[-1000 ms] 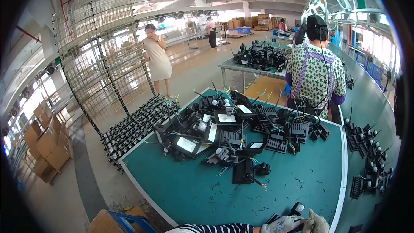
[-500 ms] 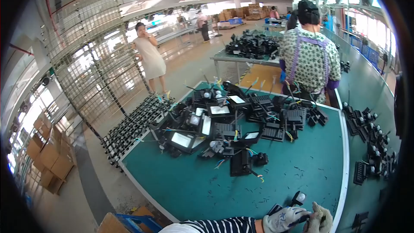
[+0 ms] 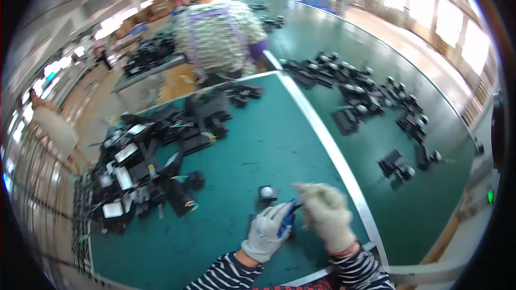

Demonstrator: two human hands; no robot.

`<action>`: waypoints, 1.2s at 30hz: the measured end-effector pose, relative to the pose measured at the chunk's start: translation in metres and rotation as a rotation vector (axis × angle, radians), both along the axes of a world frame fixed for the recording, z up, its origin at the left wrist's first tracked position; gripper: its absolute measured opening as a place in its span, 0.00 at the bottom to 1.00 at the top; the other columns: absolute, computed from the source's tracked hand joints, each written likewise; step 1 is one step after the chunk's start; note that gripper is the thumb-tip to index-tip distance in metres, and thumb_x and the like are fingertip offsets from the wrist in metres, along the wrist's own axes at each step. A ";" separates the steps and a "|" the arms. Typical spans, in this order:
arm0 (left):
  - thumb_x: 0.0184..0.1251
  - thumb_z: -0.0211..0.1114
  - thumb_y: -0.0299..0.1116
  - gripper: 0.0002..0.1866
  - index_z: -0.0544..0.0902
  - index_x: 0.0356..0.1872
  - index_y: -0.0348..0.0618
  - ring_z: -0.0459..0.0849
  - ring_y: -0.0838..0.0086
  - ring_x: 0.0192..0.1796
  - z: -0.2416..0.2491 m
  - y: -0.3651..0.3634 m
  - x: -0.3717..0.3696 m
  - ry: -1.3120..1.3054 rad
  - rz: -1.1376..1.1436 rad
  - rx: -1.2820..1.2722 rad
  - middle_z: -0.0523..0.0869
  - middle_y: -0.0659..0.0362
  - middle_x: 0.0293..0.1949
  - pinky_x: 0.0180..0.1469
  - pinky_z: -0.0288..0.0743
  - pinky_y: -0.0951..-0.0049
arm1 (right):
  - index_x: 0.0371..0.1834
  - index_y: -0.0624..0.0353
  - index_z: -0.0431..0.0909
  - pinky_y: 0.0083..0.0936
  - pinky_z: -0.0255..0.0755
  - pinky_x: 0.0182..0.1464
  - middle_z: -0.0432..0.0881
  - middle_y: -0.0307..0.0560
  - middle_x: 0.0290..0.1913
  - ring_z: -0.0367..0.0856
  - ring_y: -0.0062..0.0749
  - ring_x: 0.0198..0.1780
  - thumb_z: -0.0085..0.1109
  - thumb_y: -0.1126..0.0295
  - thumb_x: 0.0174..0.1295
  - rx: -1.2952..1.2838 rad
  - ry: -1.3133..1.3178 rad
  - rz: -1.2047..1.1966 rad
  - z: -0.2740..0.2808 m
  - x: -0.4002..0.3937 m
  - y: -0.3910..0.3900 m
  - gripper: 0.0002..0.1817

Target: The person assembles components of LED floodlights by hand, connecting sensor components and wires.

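My left hand [image 3: 268, 231], in a white glove with blue fingertips, is closed over the lower part of a dark lamp unit at the table's near side. The unit's black sensor head [image 3: 267, 193] with a white dome shows just above my fingers. Close on its right, my right hand [image 3: 326, 216] in a whitish glove is closed, its fingers bunched near my left fingertips. What the right fingers hold is hidden and blurred. Both hands are over the green tabletop [image 3: 258, 156].
Black lamps with wires [image 3: 156, 156] are piled on the table's left side. Past a metal edge [image 3: 328, 145], more lamps [image 3: 371, 96] lie on a green surface. A person in a patterned top [image 3: 215, 35] stands beyond the table; another in a light dress [image 3: 55, 129] is at far left.
The view has swung right and down, so the table contents sit further left. Both my hands and striped sleeves now show more fully, nearer the picture's middle.
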State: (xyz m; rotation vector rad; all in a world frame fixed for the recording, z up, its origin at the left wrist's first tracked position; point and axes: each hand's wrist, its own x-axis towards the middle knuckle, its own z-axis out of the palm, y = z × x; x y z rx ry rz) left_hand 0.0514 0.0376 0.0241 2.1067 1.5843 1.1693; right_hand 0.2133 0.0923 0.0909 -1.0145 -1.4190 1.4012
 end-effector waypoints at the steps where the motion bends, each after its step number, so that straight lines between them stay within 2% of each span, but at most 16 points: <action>1: 0.59 0.68 0.32 0.31 0.78 0.66 0.39 0.85 0.48 0.55 -0.001 -0.004 -0.003 -0.003 0.028 0.061 0.85 0.43 0.57 0.59 0.80 0.54 | 0.54 0.62 0.86 0.19 0.72 0.26 0.83 0.39 0.29 0.76 0.17 0.24 0.60 0.71 0.72 -0.054 0.074 -0.053 0.009 0.006 0.008 0.12; 2: 0.60 0.68 0.33 0.30 0.78 0.66 0.39 0.84 0.47 0.57 -0.001 -0.006 -0.007 -0.060 0.018 0.152 0.84 0.44 0.58 0.59 0.79 0.53 | 0.55 0.63 0.86 0.18 0.72 0.26 0.83 0.38 0.31 0.75 0.16 0.23 0.60 0.70 0.74 -0.118 0.142 -0.099 0.015 0.015 0.019 0.12; 5: 0.60 0.70 0.38 0.30 0.80 0.65 0.42 0.83 0.49 0.56 0.014 -0.030 -0.019 0.019 0.098 0.119 0.84 0.47 0.58 0.59 0.78 0.53 | 0.56 0.61 0.84 0.15 0.66 0.23 0.79 0.34 0.32 0.71 0.13 0.22 0.59 0.65 0.76 0.332 -0.040 -0.301 0.002 0.051 0.074 0.14; 10: 0.59 0.71 0.41 0.31 0.81 0.65 0.43 0.81 0.47 0.58 -0.005 -0.078 -0.081 0.104 0.321 0.034 0.84 0.47 0.57 0.62 0.76 0.52 | 0.56 0.51 0.83 0.13 0.56 0.21 0.74 0.26 0.26 0.67 0.08 0.22 0.59 0.58 0.76 0.285 0.237 -0.630 0.007 0.107 0.148 0.14; 12: 0.59 0.71 0.41 0.32 0.79 0.66 0.43 0.79 0.47 0.60 -0.007 -0.095 -0.106 0.173 0.509 -0.022 0.82 0.47 0.60 0.64 0.75 0.51 | 0.55 0.51 0.83 0.11 0.56 0.22 0.75 0.24 0.28 0.69 0.07 0.24 0.58 0.56 0.77 0.262 0.070 -0.713 -0.016 0.158 0.184 0.15; 14: 0.60 0.71 0.43 0.34 0.77 0.68 0.43 0.77 0.46 0.63 0.001 -0.091 -0.123 0.214 0.656 -0.007 0.79 0.46 0.63 0.66 0.73 0.50 | 0.67 0.49 0.80 0.14 0.60 0.27 0.81 0.30 0.37 0.71 0.10 0.29 0.55 0.54 0.77 0.203 -0.102 -0.781 -0.023 0.176 0.191 0.21; 16: 0.60 0.71 0.44 0.35 0.76 0.70 0.45 0.74 0.46 0.66 0.009 -0.087 -0.144 0.293 0.761 0.000 0.77 0.46 0.66 0.68 0.71 0.49 | 0.76 0.51 0.71 0.20 0.75 0.47 0.84 0.39 0.52 0.83 0.23 0.45 0.53 0.54 0.76 0.420 -0.087 -0.773 -0.087 0.221 0.226 0.28; 18: 0.61 0.70 0.44 0.35 0.74 0.71 0.47 0.72 0.45 0.68 0.006 -0.073 -0.159 0.397 0.767 -0.024 0.75 0.46 0.68 0.69 0.70 0.48 | 0.78 0.52 0.68 0.21 0.71 0.49 0.83 0.40 0.58 0.78 0.25 0.51 0.46 0.52 0.79 0.356 0.082 -0.788 -0.089 0.193 0.212 0.29; 19: 0.62 0.70 0.45 0.34 0.75 0.70 0.49 0.72 0.45 0.68 -0.004 -0.066 -0.165 0.438 0.794 -0.049 0.75 0.46 0.68 0.69 0.70 0.47 | 0.76 0.53 0.71 0.17 0.71 0.40 0.85 0.40 0.52 0.78 0.19 0.40 0.49 0.54 0.79 0.409 -0.338 -0.777 -0.078 0.181 0.191 0.27; 22: 0.61 0.70 0.38 0.30 0.78 0.67 0.52 0.71 0.47 0.70 -0.016 -0.050 -0.175 0.487 0.761 -0.073 0.75 0.49 0.68 0.68 0.71 0.46 | 0.64 0.70 0.78 0.22 0.79 0.51 0.87 0.51 0.46 0.82 0.28 0.42 0.53 0.67 0.76 1.004 -0.646 -0.673 -0.016 0.082 0.097 0.20; 23: 0.61 0.70 0.37 0.29 0.79 0.66 0.52 0.71 0.47 0.70 -0.020 -0.048 -0.180 0.502 0.730 -0.072 0.75 0.49 0.69 0.67 0.71 0.46 | 0.66 0.69 0.76 0.25 0.82 0.52 0.86 0.55 0.50 0.82 0.31 0.41 0.53 0.65 0.76 1.041 -0.868 -0.622 -0.044 0.099 0.116 0.22; 25: 0.60 0.69 0.31 0.26 0.81 0.62 0.50 0.76 0.49 0.67 -0.016 -0.049 -0.181 0.491 0.686 0.007 0.78 0.51 0.66 0.64 0.75 0.49 | 0.67 0.68 0.75 0.24 0.81 0.49 0.85 0.54 0.50 0.81 0.30 0.39 0.52 0.66 0.76 0.658 -0.508 -0.270 -0.054 0.101 0.101 0.21; 30: 0.64 0.67 0.30 0.24 0.80 0.62 0.45 0.83 0.54 0.61 0.008 -0.051 -0.146 -0.068 0.401 0.162 0.83 0.50 0.61 0.63 0.77 0.55 | 0.62 0.67 0.76 0.22 0.77 0.43 0.84 0.49 0.46 0.79 0.25 0.37 0.50 0.68 0.77 0.077 -0.253 0.056 -0.044 0.027 0.047 0.17; 32: 0.66 0.68 0.33 0.28 0.76 0.69 0.47 0.83 0.60 0.65 0.005 -0.048 -0.117 -0.744 0.129 -0.034 0.82 0.53 0.66 0.65 0.76 0.59 | 0.60 0.67 0.77 0.22 0.77 0.45 0.85 0.48 0.47 0.80 0.27 0.40 0.51 0.67 0.76 0.010 -0.193 0.173 -0.026 -0.003 0.019 0.18; 34: 0.73 0.63 0.45 0.29 0.74 0.70 0.42 0.77 0.63 0.71 0.013 -0.048 -0.076 -1.339 -0.324 0.140 0.81 0.54 0.67 0.73 0.67 0.61 | 0.59 0.67 0.79 0.23 0.76 0.46 0.85 0.48 0.47 0.81 0.28 0.42 0.52 0.66 0.75 -0.055 -0.131 0.263 -0.008 -0.027 -0.005 0.18; 36: 0.77 0.61 0.51 0.33 0.71 0.72 0.39 0.73 0.64 0.74 0.004 -0.043 -0.059 -1.354 -0.371 0.096 0.78 0.53 0.69 0.78 0.60 0.61 | 0.58 0.67 0.80 0.23 0.76 0.48 0.85 0.48 0.47 0.82 0.29 0.45 0.52 0.65 0.74 -0.106 -0.044 0.313 0.003 -0.043 -0.020 0.18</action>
